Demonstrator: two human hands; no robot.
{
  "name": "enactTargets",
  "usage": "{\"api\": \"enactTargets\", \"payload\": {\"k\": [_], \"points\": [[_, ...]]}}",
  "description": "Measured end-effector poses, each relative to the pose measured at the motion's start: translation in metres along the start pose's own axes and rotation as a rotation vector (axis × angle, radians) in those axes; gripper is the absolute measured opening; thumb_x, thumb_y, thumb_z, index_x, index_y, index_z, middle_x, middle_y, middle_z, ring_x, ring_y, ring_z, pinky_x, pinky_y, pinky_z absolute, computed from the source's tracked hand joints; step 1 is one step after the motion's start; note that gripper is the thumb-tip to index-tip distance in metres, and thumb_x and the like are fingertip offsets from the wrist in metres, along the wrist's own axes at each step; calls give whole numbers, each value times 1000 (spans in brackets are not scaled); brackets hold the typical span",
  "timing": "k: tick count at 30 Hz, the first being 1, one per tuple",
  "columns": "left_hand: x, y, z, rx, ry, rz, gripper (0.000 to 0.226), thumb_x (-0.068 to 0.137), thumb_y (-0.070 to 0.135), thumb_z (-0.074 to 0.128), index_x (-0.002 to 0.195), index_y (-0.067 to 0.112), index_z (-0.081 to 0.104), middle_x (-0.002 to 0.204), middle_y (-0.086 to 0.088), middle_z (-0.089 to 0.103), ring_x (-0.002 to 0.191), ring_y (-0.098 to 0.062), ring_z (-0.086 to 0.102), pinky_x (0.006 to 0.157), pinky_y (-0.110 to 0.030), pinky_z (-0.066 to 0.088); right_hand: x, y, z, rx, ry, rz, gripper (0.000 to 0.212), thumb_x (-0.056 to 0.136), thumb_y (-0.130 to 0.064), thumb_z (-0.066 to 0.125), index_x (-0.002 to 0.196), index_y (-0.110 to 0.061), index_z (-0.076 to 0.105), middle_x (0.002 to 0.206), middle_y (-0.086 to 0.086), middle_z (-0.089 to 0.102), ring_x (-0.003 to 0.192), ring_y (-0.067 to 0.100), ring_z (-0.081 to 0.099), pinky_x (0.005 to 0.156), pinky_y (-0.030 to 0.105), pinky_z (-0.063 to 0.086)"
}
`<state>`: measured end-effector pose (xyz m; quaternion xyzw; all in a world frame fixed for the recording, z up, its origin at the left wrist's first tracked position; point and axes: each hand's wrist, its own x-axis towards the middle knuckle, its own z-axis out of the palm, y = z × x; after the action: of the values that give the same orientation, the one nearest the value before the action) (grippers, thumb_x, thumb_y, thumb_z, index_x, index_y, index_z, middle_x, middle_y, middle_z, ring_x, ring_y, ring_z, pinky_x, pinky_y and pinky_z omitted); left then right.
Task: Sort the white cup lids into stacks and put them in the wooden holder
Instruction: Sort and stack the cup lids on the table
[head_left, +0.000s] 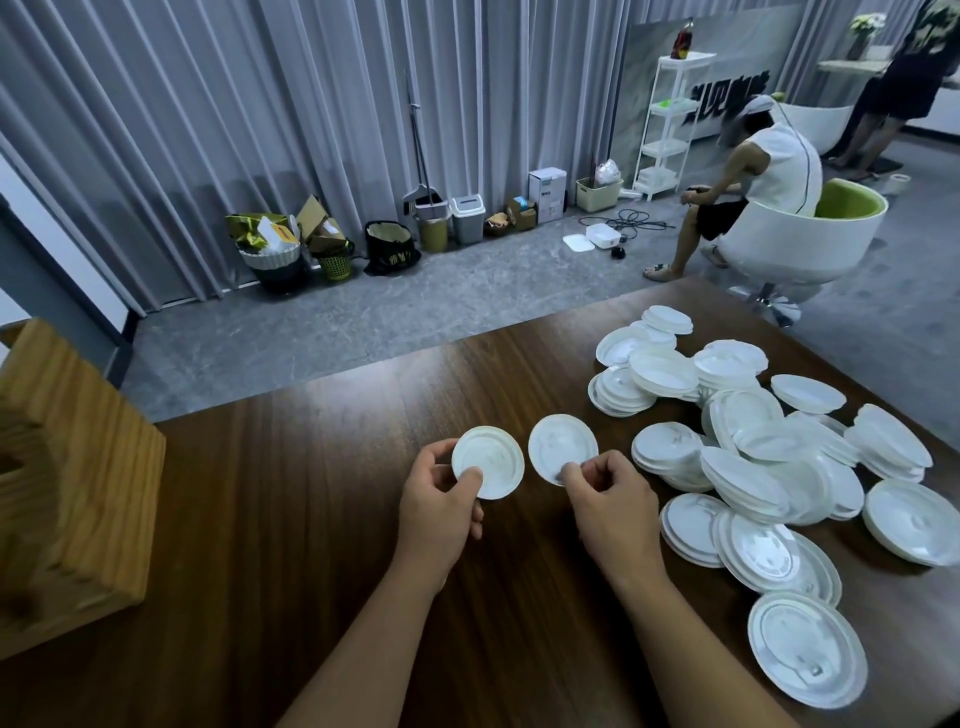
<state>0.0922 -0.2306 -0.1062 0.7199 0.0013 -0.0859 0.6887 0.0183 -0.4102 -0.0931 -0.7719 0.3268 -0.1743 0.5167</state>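
a white lid (488, 462) in the left hand (441, 506), another lid (562, 449) in the right hand (613, 501), above the table (311, 519)

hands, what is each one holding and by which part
Each pinches one round white plastic cup lid by its near rim: the left hand holds one lid, the right hand another, thumb on top.

The lids (748, 441) are white, some with faint grey raised rings and marks, and so are the two single lids (488, 461) (562, 448) held up. The surface (311, 519) is dark brown wood with long streaked grain. The wooden holder (67, 467) is pale honey-coloured with wavy grain lines. The curtains (260, 130) are grey with vertical folds, the floor (415, 301) mottled grey. A chair (810, 234) is white outside, lime green inside.
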Motion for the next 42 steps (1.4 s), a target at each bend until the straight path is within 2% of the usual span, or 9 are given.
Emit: {"api": "enactTargets", "payload": {"k": [8, 13, 15, 20, 23, 26, 30, 37, 42], "points": [[1, 2, 9, 117, 62, 8, 34, 94, 13, 70, 118, 35, 64, 99, 2, 73, 54, -8, 67, 46, -25, 54, 9, -8, 0, -192, -75, 28, 30, 82, -36, 79, 89, -24, 53, 84, -3, 64, 68, 14, 61, 57, 33, 47], [1, 3, 9, 110, 15, 26, 38, 93, 10, 71, 109, 44, 63, 99, 0, 73, 53, -9, 66, 46, -27, 54, 15, -14, -1, -357, -214, -87, 89, 81, -38, 83, 153, -46, 31, 134, -5, 34, 105, 23, 60, 81, 38, 50], [2, 2, 7, 93, 18, 18, 39, 93, 9, 71, 112, 43, 65, 99, -1, 74, 53, -9, 66, 46, -27, 54, 18, -19, 0, -423, -292, -137, 90, 86, -37, 79, 161, -46, 31, 146, -4, 33, 122, 24, 57, 91, 39, 52], [4, -2, 6, 12, 24, -19, 38, 94, 11, 73, 122, 36, 68, 96, -1, 75, 59, -15, 72, 49, -31, 58, 23, -18, -4, -303, -213, -78, 42, 87, -33, 83, 122, -36, 62, 121, -9, 56, 105, 13, 60, 84, 38, 56], [5, -2, 5, -30, 18, -45, 40, 97, 13, 73, 129, 35, 64, 103, -3, 75, 69, -22, 78, 53, -34, 61, 23, -16, -6, -97, -105, -5, 19, 96, -33, 80, 98, -29, 62, 100, -4, 65, 77, 16, 68, 57, 32, 58], [4, 0, 3, -81, -28, -53, 37, 98, 20, 77, 126, 40, 65, 100, 1, 79, 76, -26, 81, 54, -35, 62, 23, -14, -4, 77, -139, 88, 18, 101, -33, 77, 98, -23, 62, 96, 9, 70, 47, 15, 66, 42, 24, 53], [3, 2, 2, -71, -79, -50, 30, 100, 28, 77, 123, 44, 66, 100, 5, 81, 78, -26, 81, 55, -33, 62, 21, -18, -1, 263, -198, 175, 23, 101, -32, 77, 104, -15, 62, 96, 20, 72, 51, 16, 67, 46, 32, 58], [5, 3, -7, -150, -254, -84, 58, 80, 43, 94, 130, 31, 67, 108, -7, 82, 80, -29, 80, 64, -32, 63, 10, -19, 15, 21, -334, 132, 33, 104, -43, 68, 95, -12, 63, 82, 10, 74, 49, 16, 65, 44, 27, 54], [6, -3, -5, -142, -206, -63, 31, 92, 32, 78, 123, 32, 73, 102, -6, 82, 68, -21, 73, 56, -28, 57, 9, -24, 13, -77, -351, 108, 40, 98, -46, 72, 97, -7, 65, 84, 7, 74, 50, 15, 64, 45, 24, 51]]}}
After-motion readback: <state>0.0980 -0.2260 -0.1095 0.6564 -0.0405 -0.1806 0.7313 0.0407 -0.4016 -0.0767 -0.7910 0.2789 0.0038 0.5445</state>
